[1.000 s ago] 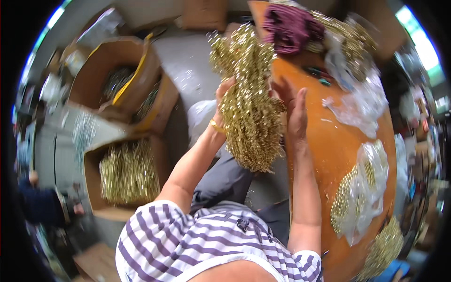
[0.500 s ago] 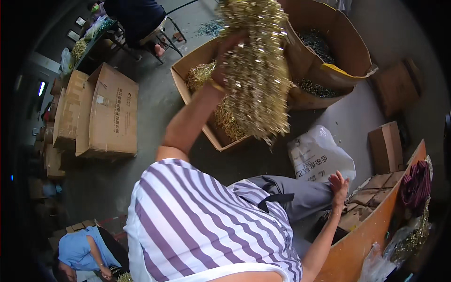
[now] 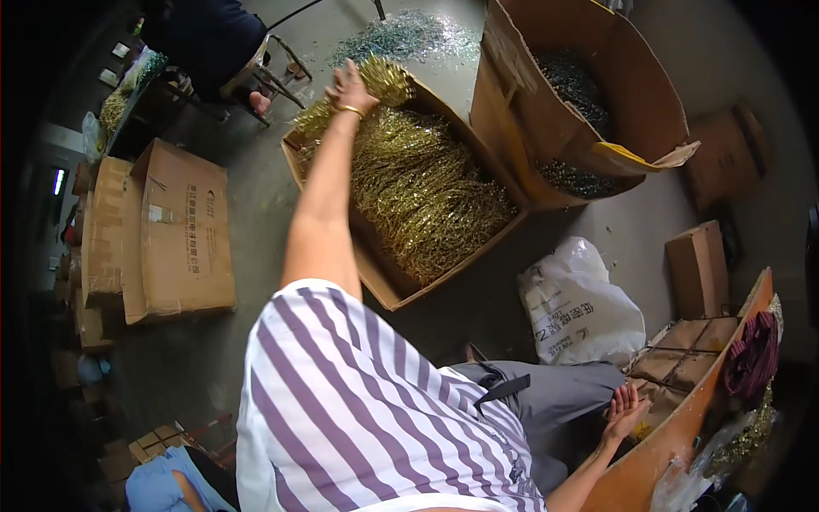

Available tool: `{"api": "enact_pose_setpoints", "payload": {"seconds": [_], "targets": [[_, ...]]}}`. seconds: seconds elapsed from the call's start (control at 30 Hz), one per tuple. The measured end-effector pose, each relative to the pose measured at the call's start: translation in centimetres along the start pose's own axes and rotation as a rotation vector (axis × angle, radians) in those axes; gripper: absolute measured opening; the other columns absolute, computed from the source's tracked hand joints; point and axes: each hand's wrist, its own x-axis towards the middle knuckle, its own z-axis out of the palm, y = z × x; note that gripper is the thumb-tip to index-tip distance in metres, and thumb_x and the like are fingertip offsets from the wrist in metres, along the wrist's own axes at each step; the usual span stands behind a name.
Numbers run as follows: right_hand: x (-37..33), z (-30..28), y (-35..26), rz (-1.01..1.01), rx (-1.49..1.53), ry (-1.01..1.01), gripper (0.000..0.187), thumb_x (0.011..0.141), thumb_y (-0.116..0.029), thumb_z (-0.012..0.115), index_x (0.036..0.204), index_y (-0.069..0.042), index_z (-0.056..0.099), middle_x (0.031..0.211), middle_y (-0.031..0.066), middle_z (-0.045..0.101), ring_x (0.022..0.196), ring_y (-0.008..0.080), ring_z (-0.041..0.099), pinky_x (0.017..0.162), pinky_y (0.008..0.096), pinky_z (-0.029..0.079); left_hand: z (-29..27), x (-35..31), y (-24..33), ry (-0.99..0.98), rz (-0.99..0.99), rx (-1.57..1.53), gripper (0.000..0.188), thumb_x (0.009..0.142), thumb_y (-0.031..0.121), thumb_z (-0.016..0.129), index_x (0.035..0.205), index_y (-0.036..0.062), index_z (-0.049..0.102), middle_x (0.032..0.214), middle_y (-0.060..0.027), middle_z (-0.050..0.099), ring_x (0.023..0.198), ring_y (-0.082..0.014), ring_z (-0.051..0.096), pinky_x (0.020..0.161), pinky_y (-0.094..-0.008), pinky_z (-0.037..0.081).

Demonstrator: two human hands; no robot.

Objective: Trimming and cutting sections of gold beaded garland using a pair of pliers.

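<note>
My left hand [image 3: 350,90] is at the far left end of an open cardboard box [image 3: 388,300], fingers spread on or just above gold tinsel [image 3: 426,183]. The shiny strands lie in a thick bundle across the box, and a bunched end [image 3: 386,81] rises beside my fingers at the rim. A yellow band circles that wrist. My right hand [image 3: 625,416] is held low at the right, palm turned up, fingers stretched out and holding nothing. It is close to my grey trouser leg [image 3: 567,388] and an orange-brown board [image 3: 682,427].
Tall cardboard bins [image 3: 631,60] with dark green scraps adjoin the box. A white plastic sack [image 3: 584,303] lies nearer me. Large cartons [image 3: 188,230] stand left. One person [image 3: 200,38] sits at the back; another in blue [image 3: 162,485] is lower left. Green scraps [image 3: 405,38] litter the floor.
The gold tinsel that my left hand held raised over the box now lies in it. My left fingers have spread from it, and my right hand has dropped lower.
</note>
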Motion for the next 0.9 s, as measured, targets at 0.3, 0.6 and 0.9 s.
{"api": "enact_pose_setpoints", "payload": {"seconds": [0.3,0.6,0.9], "targets": [[-6.1,1.1,1.4,0.002,-0.072,0.167,0.059,0.089,-0.053,0.027,0.122,-0.007,0.044,0.109,0.0089,0.054,0.099,0.0185,0.052,0.084,0.0304,0.038,0.6,-45.1,21.7,-0.66,1.099,-1.195,0.035,0.073,0.019,0.058,0.105,0.0053,0.053,0.097,-0.0134,0.055,0.094,-0.0294,0.051,0.081,-0.0387,0.041],[-7.4,11.1,5.7,-0.439,-0.323,0.445,0.018,0.081,-0.017,0.056,0.093,-0.003,0.058,0.092,0.0124,0.056,0.087,0.024,0.055,0.077,0.0313,0.044,-5.2,-46.4,26.0,-1.236,1.421,-0.642,0.047,0.082,0.028,0.055,0.119,0.002,0.043,0.116,-0.0199,0.047,0.109,-0.0328,0.044,0.09,-0.0355,0.038],[-20.5,10.6,11.7,-0.095,-0.439,0.428,0.03,0.082,-0.027,0.055,0.103,-0.006,0.055,0.098,0.0119,0.056,0.091,0.027,0.055,0.08,0.034,0.043,-1.0,-52.7,31.1,-1.136,1.714,-0.667,0.078,0.077,0.035,0.062,0.133,0.0009,0.019,0.129,-0.0283,0.027,0.119,-0.04,0.03,0.099,-0.0437,0.025]]}}
